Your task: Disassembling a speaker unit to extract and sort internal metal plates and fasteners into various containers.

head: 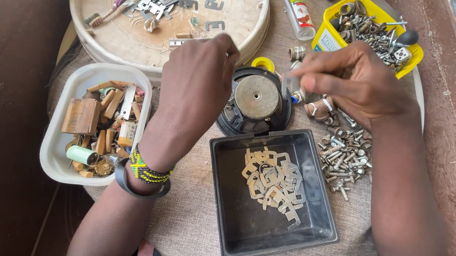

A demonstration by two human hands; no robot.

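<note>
The left hand (199,83) is curled over the edge of the big round tray (92,38), its fingertips pressed together as if pinching something small, but I cannot tell what is inside. The right hand (354,80) pinches a thin metal strip (287,84) between thumb and forefinger, just above the round speaker magnet (255,99) that lies in the middle of the table.

The strip looks light, stiff and flat, with sharp stamped edges, so I judge it is safest to hold it by the 2 flat faces and not by the edge. Being steel, it will probably be pulled toward the magnet when it comes near, and a smooth thin piece like this can slip from the fingers easily.

More pieces of the same kind lie in a loose heap in the black square tray (223,197) in front of the person, and darker ones lie on the round tray. A white container (56,142) at the left holds wooden blocks and a green cylinder. At the right there is a yellow box (328,36) full of screws and a loose pile of bolts (343,157) on the cloth.

The surface is a small table covered with a grey woven cloth (190,211), soft and a little wrinkled. It stands close to a reddish-brown wall (452,133).
</note>
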